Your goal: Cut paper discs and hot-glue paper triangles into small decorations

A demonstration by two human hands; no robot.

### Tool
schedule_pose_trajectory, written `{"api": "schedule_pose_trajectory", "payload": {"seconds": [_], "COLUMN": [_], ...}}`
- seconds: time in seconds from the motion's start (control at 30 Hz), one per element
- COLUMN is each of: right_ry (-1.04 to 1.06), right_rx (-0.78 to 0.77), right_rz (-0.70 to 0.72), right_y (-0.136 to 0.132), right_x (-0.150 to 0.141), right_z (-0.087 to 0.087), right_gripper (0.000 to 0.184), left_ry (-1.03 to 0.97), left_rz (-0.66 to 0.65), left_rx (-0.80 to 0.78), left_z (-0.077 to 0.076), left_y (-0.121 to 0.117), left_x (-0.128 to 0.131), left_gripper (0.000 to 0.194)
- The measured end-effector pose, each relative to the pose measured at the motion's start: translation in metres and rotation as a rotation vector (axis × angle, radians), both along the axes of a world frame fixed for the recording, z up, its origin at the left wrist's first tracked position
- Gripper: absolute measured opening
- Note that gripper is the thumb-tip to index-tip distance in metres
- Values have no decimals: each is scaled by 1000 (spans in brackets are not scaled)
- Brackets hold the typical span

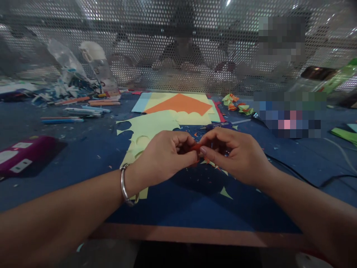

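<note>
Both hands meet over the front middle of the blue table, pinching a small piece of orange paper between them. My left hand, with a silver bangle at its wrist, closes thumb and forefinger on the paper's left side. On the right side, my right hand grips it with thumb and fingertips. Much of the paper is hidden by the fingers. Under and behind my left hand lies a pale green sheet with round holes cut from it. Paper scraps lie below the hands.
Stacked coloured sheets with an orange one on top lie behind the hands. Crumpled paper pieces sit at back right. Rolled paper sticks, a clear bottle and a purple box stand left. A black cable runs right.
</note>
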State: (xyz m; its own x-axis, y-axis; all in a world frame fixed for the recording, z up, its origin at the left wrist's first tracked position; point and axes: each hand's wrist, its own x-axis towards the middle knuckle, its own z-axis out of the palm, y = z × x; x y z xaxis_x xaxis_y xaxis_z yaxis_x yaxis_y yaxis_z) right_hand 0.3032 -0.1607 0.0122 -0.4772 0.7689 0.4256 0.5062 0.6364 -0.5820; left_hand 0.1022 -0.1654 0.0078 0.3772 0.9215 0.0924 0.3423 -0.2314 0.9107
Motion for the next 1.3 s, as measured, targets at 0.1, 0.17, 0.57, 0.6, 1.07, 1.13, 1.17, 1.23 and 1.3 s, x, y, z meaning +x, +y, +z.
{"api": "schedule_pose_trajectory", "payload": {"seconds": [0.1,0.17,0.57,0.6,1.07,1.13,1.17,1.23,1.3], "right_ry": [2,-4,-11,-14,16,22,24,25,29], "right_rx": [-10,-6,-34,-40,-129,-130,-128,-123,-127], "right_rz": [0,2,4,3,51,54,55,59,61], "right_y": [0,0,1,1,1,1,1,0,1], "right_x": [0,0,2,2,4,4,4,4,4], "right_z": [-1,-1,0,0,0,1,1,1,0], "right_gripper": [6,5,8,8,13,14,15,15,14], "left_ry": [-25,-28,-138,-142,-199,-198,-193,-186,-187], "left_rz": [-7,-14,-113,-120,-103,-105,-108,-110,-114], "left_rx": [-46,-70,-200,-205,-353,-348,-344,-332,-320], "left_z": [1,1,1,0,6,5,5,4,4], "left_y": [-1,0,4,4,3,3,3,3,2], "left_x": [0,0,0,-1,0,-1,-1,-2,-2], "left_gripper": [8,9,13,13,27,27,27,27,28]}}
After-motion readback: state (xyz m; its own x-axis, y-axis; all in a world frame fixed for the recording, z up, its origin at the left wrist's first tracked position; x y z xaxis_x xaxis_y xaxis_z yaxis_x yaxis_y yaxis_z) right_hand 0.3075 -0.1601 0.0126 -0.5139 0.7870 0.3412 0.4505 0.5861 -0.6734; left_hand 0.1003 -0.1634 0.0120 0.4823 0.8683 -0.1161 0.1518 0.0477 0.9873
